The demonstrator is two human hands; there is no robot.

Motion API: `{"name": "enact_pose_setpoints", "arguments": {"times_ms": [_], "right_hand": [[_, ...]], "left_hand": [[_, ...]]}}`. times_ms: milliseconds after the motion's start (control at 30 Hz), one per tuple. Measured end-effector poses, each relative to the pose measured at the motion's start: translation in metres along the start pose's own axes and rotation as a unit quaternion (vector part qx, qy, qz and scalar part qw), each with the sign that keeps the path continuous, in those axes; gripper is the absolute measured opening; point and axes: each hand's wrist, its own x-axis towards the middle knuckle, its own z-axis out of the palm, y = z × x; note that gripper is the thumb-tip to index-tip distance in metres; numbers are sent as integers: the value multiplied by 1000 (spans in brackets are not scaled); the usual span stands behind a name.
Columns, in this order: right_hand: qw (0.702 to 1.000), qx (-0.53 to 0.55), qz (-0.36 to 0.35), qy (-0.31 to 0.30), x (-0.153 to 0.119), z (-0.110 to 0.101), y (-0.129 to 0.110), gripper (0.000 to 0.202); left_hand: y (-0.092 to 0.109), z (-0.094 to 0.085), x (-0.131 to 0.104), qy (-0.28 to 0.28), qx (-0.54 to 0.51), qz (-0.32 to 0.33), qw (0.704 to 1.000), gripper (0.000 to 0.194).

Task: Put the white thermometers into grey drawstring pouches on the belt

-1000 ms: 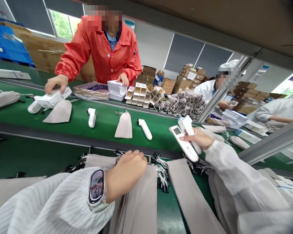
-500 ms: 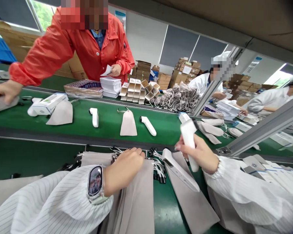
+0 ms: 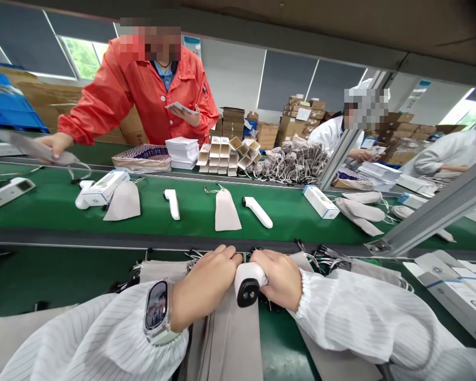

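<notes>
My right hand (image 3: 280, 278) is closed round a white infrared thermometer (image 3: 248, 280), whose dark sensor end faces me. It is beside my left hand (image 3: 212, 280), close to the top end of a pile of grey drawstring pouches (image 3: 238, 338). The left fingers are curled over the top edge of the upper pouch, their tips hidden. White cords with black ends stick out around both hands. Beneath my right forearm lies another grey pouch (image 3: 333, 360), partly covered by the sleeve.
Across the green conveyor belt (image 3: 194, 211) lie thermometers (image 3: 257, 211), pouches (image 3: 227, 211) and a white box (image 3: 321, 202). A co-worker in red (image 3: 158, 100) stands opposite, holding a pouch. Folded white cartons (image 3: 452, 291) lie at right. A metal post (image 3: 432, 206) slants up at right.
My right hand has moved left and down with the thermometer, turning its sensor end toward me. My left hand stays at the pouches. The co-worker has lifted a pouch from the belt.
</notes>
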Motion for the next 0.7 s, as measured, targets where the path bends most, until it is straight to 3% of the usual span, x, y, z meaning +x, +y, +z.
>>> {"name": "enact_pose_setpoints", "arguments": {"times_ms": [233, 367, 433, 533, 633, 700], "right_hand": [[999, -4, -42, 4, 0, 3, -1, 4], [990, 139, 13, -31, 3, -11, 3, 9], [970, 232, 66, -40, 5, -21, 5, 14], [916, 372, 152, 5, 12, -39, 11, 24], [805, 540, 212, 123, 28, -58, 14, 33], [741, 614, 191, 195, 43, -69, 13, 31]], "left_hand": [[0, -3, 1, -10, -26, 8, 1000, 22], [-4, -22, 1, -52, -67, 43, 995, 8], [-8, -33, 0, -82, -101, 74, 989, 13], [-10, -43, 2, -86, -150, 107, 979, 22], [-7, -42, 4, -45, -198, 105, 974, 23], [-4, -40, 5, -16, -238, 101, 966, 23]]}}
